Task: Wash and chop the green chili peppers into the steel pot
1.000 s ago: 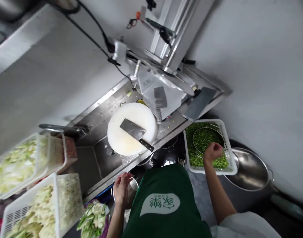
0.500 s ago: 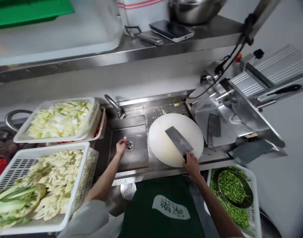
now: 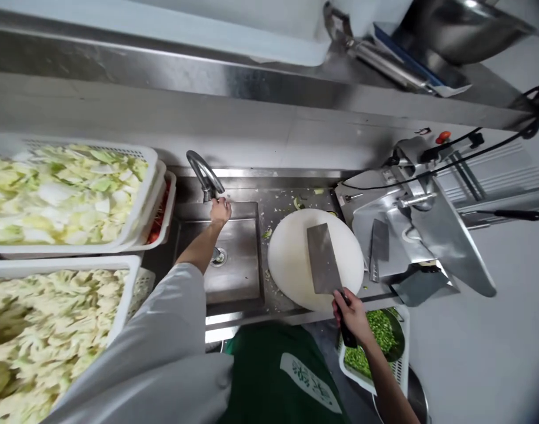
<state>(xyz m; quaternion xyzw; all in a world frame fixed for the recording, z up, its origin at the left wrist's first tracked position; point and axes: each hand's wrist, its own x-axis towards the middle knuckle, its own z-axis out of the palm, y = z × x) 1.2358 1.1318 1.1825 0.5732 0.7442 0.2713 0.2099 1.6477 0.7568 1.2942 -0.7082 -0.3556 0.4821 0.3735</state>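
Observation:
My left hand is at the faucet behind the sink, its fingers curled around the low end, where they appear to grip the handle. The handle itself is mostly covered by the fingers. In my right hand is the black handle of a cleaver. Its wide grey blade lies over the round white cutting board, tip pointing away from me. Below the faucet, the metal sink shows its drain.
Left stand white baskets of chopped cabbage and cauliflower. A second cleaver lies beside a metal slicer on the right. Chopped greens sit in a basket low right. A metal shelf runs above.
My left hand has moved up from over the sink drain to the faucet. My right hand has drawn the cleaver slightly toward me and turned its blade. The view has shifted.

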